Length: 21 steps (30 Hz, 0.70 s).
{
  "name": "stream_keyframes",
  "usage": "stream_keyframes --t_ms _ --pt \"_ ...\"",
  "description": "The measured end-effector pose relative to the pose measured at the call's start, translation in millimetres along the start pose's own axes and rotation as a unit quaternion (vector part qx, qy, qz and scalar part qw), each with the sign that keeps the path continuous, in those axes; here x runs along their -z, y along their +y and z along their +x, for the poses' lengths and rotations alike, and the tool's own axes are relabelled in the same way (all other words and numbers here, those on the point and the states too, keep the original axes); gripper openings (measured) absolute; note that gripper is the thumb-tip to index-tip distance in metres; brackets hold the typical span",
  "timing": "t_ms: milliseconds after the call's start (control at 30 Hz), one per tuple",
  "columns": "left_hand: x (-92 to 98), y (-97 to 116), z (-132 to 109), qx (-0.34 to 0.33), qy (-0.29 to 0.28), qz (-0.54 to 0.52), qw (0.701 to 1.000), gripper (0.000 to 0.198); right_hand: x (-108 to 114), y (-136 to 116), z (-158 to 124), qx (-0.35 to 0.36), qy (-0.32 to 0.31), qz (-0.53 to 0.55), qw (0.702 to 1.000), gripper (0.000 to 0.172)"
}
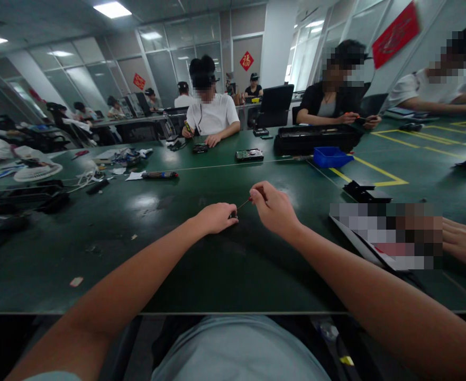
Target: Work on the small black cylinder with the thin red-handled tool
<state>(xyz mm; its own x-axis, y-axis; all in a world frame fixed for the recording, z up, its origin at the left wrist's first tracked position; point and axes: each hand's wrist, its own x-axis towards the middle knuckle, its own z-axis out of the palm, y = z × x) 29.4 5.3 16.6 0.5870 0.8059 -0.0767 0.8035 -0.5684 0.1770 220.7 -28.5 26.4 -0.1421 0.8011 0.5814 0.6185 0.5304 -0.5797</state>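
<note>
My left hand (218, 217) rests low over the green table with its fingers closed round a small dark, shiny part (233, 215), most of which the fingers hide. To the right, my right hand (273, 207) pinches a thin screwdriver (244, 203) between thumb and fingertips. Its slim shaft slopes down to the left, and its tip meets or nearly meets the small part; I cannot tell which. A bit of red shows on the screwdriver near the fingertips.
Beyond my hands lie an electric screwdriver (159, 175), a hard drive (249, 154), a blue bin (331, 157) and a long black casing (316, 139). A black bracket (365, 191) lies to the right, near another person's hand (465, 243). Co-workers sit across the table.
</note>
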Motion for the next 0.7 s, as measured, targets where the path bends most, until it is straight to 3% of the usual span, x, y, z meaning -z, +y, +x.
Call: stream_keyframes --t_ms 167,333,500,700 --pt "3.0 -14.4 -4.7 0.012 0.019 -0.042 0.999 0.024 0.3 -0.3 -0.5 0.006 0.0 0.001 1.0 0.023" --pt "14.4 -51.9 -18.3 0.053 0.121 -0.173 0.976 0.018 1.0 -1.1 -0.4 -0.001 -0.008 0.003 1.0 0.024" --pt "30.7 -93.1 -49.8 0.155 0.165 -0.433 0.873 0.016 1.0 -0.8 -0.7 0.005 -0.017 0.007 1.0 0.025" --pt "47.5 -142.7 -107.5 0.232 0.268 -0.525 0.774 0.022 -0.5 -1.0 -0.8 0.0 -0.016 -0.002 1.0 0.022"
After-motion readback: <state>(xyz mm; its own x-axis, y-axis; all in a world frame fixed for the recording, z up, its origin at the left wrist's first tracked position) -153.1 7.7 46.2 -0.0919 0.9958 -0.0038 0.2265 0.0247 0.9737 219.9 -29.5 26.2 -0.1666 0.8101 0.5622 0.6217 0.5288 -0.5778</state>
